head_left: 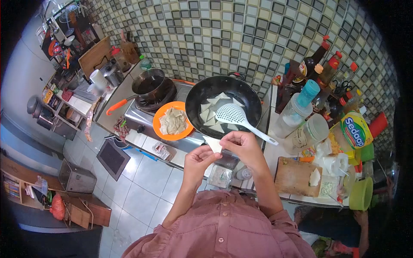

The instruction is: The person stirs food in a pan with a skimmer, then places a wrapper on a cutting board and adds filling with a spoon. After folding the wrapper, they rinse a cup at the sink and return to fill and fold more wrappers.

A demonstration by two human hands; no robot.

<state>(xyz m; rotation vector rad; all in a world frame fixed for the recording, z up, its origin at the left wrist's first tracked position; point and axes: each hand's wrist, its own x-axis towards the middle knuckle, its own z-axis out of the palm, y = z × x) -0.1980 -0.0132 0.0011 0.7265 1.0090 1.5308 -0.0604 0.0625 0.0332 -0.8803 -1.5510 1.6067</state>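
Between both my hands is a pale triangular wrapper piece (211, 143), pinched at its lower and right sides. My left hand (198, 162) has thumb and fingers closed on it; my right hand (241, 146) pinches its right edge. Just beyond, a black wok (251, 99) on the stove holds several similar pale triangles (206, 115). A white slotted spoon (232, 114) lies over the wok, its handle reaching past the near right rim. To the left, an orange plate (158, 127) bears a heap of whitish, paste-like food (173, 121).
A saucepan (148, 81) with an orange handle sits on the left burner. Right of the wok stand jars (306, 133), sauce bottles (314, 58) and a cutting board (292, 176). A clear container (220, 176) is below my hands. Another person's hand (363, 219) shows at lower right.
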